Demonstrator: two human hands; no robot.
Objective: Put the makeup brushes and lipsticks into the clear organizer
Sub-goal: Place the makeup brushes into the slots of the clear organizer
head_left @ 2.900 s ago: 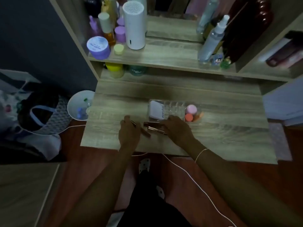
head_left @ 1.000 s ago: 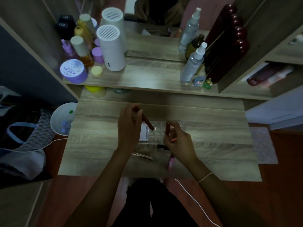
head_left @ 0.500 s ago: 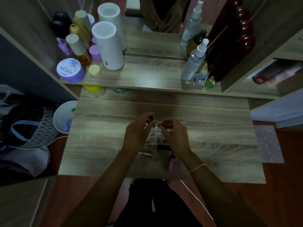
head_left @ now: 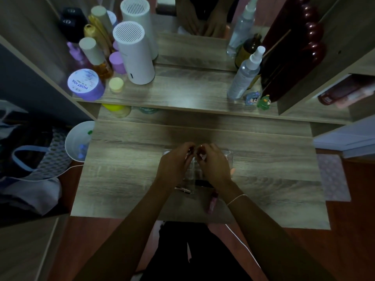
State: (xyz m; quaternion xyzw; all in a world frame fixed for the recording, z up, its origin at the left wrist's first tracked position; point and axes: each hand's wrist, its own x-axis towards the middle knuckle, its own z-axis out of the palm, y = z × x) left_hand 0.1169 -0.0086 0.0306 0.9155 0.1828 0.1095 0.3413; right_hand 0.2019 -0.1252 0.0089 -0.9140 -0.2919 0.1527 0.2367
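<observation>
The clear organizer [head_left: 228, 155] sits mid-table, mostly covered by my hands. My left hand [head_left: 176, 165] hovers over its left half, fingers pinched on a thin brown stick whose dark tip [head_left: 190, 151] barely shows. My right hand [head_left: 215, 166] is over the right half, fingers pinched on a dark red lipstick [head_left: 200, 148]. The fingertips of both hands almost meet above the compartments. Nearer me on the table lie a metallic lipstick [head_left: 183, 189], a black tube [head_left: 203, 182] and a pink tube [head_left: 212, 201].
A raised shelf behind holds a white cylinder [head_left: 134, 54], a purple jar [head_left: 86, 84], bottles and a spray bottle [head_left: 244, 76] in front of a mirror. A white bin [head_left: 78, 141] and a bag stand left of the table. A white cable [head_left: 241, 238] hangs off the front edge.
Both hands picked up sticks from the table, lifted them, then lowered them onto the organizer. In the last half second the fingertips closed in together over its compartments.
</observation>
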